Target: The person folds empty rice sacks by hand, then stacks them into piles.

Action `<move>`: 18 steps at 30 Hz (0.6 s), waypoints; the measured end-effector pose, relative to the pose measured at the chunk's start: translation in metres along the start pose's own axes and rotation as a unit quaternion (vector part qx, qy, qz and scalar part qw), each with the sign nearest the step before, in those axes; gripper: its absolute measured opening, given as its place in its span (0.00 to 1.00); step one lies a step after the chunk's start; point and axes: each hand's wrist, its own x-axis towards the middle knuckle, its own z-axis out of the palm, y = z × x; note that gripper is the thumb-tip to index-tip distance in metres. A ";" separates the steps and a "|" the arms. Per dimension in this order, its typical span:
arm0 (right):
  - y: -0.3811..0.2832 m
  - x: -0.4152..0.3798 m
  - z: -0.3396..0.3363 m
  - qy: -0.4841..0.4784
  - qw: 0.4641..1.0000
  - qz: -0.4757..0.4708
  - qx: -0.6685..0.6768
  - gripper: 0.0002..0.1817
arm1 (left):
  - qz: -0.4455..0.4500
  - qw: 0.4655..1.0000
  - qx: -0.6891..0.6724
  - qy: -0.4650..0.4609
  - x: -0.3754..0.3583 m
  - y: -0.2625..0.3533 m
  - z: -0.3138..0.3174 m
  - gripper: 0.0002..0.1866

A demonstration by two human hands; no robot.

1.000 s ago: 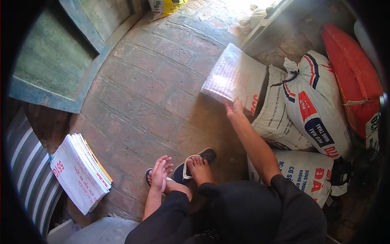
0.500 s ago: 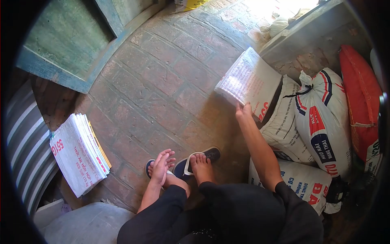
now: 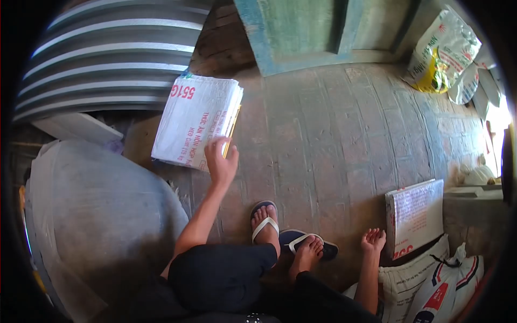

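My left hand (image 3: 221,161) is at the lower right corner of a stack of folded white sacks (image 3: 188,118) with red print, its fingers over the top sack and its thumb apart. Beside a second folded sack bundle (image 3: 417,215) on the right, my right hand (image 3: 373,240) is raised with its fingers partly curled. A small gap separates that hand from the bundle, and nothing shows in it.
Corrugated sheets (image 3: 113,59) stand behind the left stack, with a large grey covered object (image 3: 107,199) below. Filled sacks (image 3: 412,280) are at the lower right. A blue-green door (image 3: 301,32) and a white-yellow bag (image 3: 444,54) are at the top.
The view has swung left. My left hand has moved from near my feet to the left stack. My right hand has let go of the right bundle and come away from it.
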 end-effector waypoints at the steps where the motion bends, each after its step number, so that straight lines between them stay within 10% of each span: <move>1: 0.003 0.000 -0.001 -0.003 1.000 -0.007 -0.017 0.12 | -0.011 0.999 0.032 -0.005 0.006 -0.008 -0.008 0.17; 18: 0.012 -0.027 0.021 -0.078 0.996 0.016 -0.050 0.07 | -0.226 0.967 -0.010 -0.118 0.012 -0.065 -0.045 0.15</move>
